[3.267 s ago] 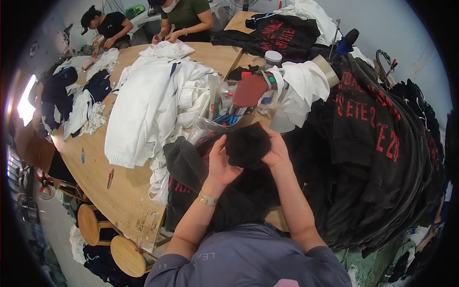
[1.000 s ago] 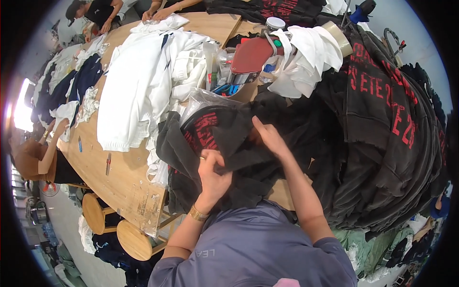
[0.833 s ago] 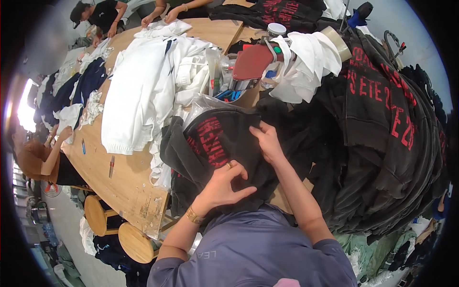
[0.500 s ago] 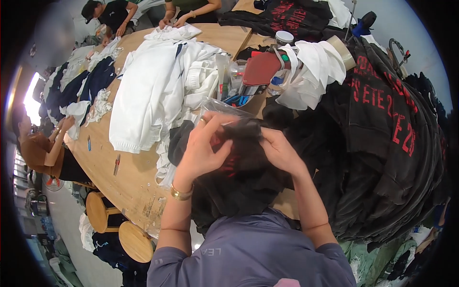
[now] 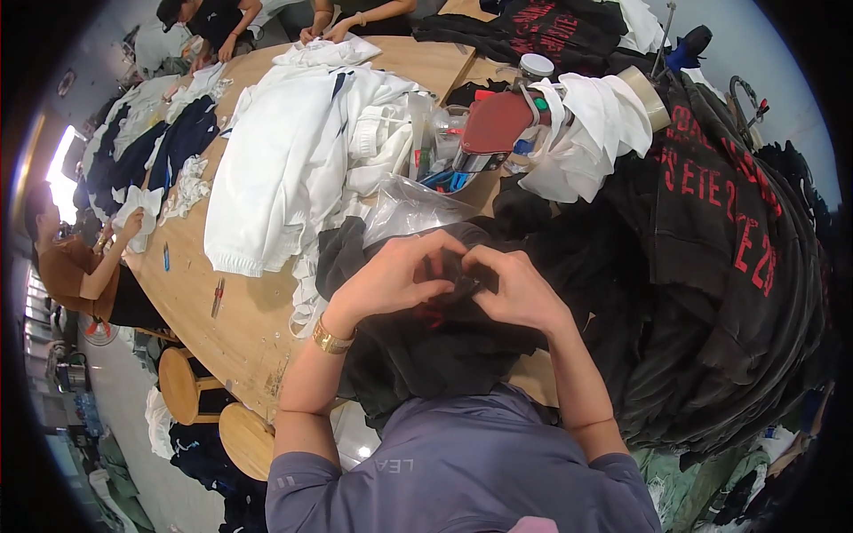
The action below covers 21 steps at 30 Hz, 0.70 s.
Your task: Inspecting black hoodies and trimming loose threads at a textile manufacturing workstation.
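Observation:
A black garment with red print [image 5: 418,351] lies bunched in front of me, from the table edge to my lap. My left hand [image 5: 400,277] is curled with its fingertips closed on the garment's fabric. Close beside it, my right hand [image 5: 511,282] pinches a small dark fold of the same cloth between thumb and fingers. The fingertips of both hands almost meet over the fold; what exactly lies between them is partly hidden. Just beyond my hands, a clear plastic bag [image 5: 413,211] rests on the black cloth.
White garments [image 5: 275,169] lie heaped at the far left. A tall pile of black sweatshirts [image 5: 711,293] stands on my right. Beyond the bag are a tool container with a red-brown cover [image 5: 493,122] and a tape roll [image 5: 644,98]. A red-handled tool [image 5: 218,298] lies left; co-workers sit around the table.
My hands have come closer together, the left one lower and the right one inward. The raised dark fold of cloth has dropped, uncovering more of the plastic bag.

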Motion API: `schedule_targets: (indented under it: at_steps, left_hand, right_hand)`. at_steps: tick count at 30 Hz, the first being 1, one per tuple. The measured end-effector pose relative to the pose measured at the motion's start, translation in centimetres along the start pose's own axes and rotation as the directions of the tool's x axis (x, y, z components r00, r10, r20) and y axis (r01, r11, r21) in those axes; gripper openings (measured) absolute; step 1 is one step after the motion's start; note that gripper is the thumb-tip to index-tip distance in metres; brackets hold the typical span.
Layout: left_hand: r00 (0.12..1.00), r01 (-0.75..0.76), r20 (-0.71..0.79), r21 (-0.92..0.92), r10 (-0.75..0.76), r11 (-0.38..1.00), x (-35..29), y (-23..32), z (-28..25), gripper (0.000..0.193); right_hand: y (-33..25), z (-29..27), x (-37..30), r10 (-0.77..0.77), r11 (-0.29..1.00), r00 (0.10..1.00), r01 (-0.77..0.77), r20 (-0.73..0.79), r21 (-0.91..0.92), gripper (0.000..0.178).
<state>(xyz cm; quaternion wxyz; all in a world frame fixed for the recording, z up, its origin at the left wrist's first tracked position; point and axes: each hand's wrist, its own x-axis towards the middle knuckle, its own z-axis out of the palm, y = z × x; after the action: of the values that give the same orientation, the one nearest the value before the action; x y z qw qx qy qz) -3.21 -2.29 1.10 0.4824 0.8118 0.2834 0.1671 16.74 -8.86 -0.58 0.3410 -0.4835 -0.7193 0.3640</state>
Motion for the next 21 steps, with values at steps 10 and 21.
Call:
schedule_targets:
  at_steps: [10,21]
  left_hand:
    - [0.699,0.152,-0.715,0.185,0.027,0.971,-4.6,-4.0,-0.6,0.010]
    - [0.479,0.625,-0.699,-0.154,-0.531,0.766,-14.0,-8.2,0.0,0.036]
  right_hand:
    - [5.8,-3.3,-1.0,0.113,0.993,0.807,-0.105,-0.580,0.046,0.010]
    - [0.6,5.4,-3.5,0.196,0.948,0.978,-0.209,-0.075,-0.240,0.043]
